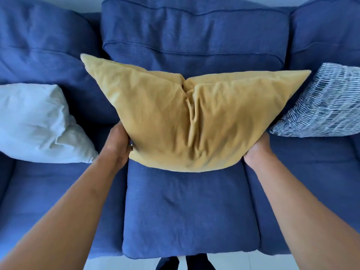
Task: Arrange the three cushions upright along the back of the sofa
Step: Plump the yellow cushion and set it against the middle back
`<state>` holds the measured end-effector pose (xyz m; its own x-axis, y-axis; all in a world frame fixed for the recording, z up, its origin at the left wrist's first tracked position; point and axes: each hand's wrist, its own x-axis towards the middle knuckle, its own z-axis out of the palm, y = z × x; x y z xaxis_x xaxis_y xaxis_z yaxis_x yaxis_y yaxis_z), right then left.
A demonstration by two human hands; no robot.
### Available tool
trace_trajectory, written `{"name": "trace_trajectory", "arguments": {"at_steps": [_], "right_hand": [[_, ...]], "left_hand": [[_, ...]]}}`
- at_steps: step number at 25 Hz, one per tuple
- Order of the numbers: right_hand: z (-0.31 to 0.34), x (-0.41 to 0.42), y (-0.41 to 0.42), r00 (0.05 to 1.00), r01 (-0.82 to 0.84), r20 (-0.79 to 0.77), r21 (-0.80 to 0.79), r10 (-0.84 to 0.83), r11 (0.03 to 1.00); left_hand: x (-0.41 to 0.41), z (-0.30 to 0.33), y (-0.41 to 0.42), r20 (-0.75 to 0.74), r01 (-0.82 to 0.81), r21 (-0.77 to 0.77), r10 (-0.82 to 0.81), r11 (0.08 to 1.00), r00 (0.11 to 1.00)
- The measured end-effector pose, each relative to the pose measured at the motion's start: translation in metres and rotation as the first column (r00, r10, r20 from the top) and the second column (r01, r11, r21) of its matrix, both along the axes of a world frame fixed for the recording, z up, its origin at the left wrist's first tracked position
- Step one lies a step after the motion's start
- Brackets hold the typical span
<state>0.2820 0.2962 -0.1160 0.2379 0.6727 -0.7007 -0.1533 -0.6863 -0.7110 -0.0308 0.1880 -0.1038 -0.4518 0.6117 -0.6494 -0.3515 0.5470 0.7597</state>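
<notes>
A mustard yellow cushion (187, 117) is held over the middle seat of the blue sofa (187, 207), leaning toward the back cushion, with a deep crease down its middle. My left hand (117, 145) grips its lower left edge and my right hand (257, 151) grips its lower right edge; the fingers are hidden behind the fabric. A white cushion (37, 123) leans against the sofa back on the left seat. A blue and white striped cushion (323, 104) leans against the back on the right seat.
The sofa has three blue back cushions (194, 39) and three seat cushions. A pale floor strip (233, 262) shows below the sofa's front edge, with dark trouser legs (185, 263) at the bottom centre.
</notes>
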Motion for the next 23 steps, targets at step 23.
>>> {"name": "trace_trajectory", "arguments": {"at_steps": [23], "right_hand": [[-0.005, 0.022, 0.009, 0.996, -0.08, 0.02, -0.037, 0.081, 0.996]], "left_hand": [[0.028, -0.013, 0.001, -0.026, -0.218, -0.014, 0.217, 0.976, 0.976]]}}
